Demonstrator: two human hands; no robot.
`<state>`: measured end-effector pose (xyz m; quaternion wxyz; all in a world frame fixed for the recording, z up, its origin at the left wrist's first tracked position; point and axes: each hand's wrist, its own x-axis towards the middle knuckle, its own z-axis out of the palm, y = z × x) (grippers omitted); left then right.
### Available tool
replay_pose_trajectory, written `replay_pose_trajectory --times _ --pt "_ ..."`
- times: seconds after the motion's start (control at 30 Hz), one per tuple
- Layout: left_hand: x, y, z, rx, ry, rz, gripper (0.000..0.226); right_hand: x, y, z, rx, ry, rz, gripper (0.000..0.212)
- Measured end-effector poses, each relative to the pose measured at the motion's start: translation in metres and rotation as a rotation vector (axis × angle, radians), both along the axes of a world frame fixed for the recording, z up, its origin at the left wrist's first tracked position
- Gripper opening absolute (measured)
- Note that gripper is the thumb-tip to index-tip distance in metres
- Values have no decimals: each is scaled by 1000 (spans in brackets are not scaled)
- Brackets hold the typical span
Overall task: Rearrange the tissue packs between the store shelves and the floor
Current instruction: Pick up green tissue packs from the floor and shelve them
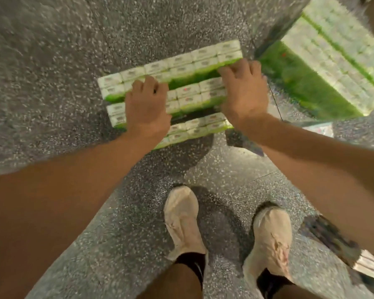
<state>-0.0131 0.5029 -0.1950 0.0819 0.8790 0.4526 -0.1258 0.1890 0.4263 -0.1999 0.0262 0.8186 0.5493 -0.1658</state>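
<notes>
Three long green-and-white tissue packs sit side by side above the speckled floor. The far pack (181, 61) is the longest, the middle pack (192, 96) lies between my hands, and the near pack (199, 126) is partly under my left wrist. My left hand (146, 108) curls over the left part of the middle pack. My right hand (244, 91) grips the packs' right ends, fingers hooked over the far pack's edge. The frame is blurred, so I cannot tell whether the packs rest on the floor or are lifted.
A big stack of the same tissue packs (324, 67) stands at the upper right beside a shiny shelf base (274, 22). My two beige shoes (181, 221) stand on the grey terrazzo floor (52, 72) below the packs. A white shelf edge (369, 264) shows at the lower right.
</notes>
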Motion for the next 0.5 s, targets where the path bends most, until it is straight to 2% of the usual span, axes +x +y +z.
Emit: replay_pose_trajectory --times 0.1,0.23,0.37,0.5 --pt "-1 -5 9 -65 8 18 52 -4 2 11 -71 -49 3 44" --pt "-9 -9 58 -86 -66 78 50 -11 -6 61 -70 -32 61 48" --pt "-19 -5 169 -133 -162 130 53 -13 -3 169 -19 58 102 56" --pt "-34 1 315 -201 -202 216 53 -23 12 312 3 108 280 65"
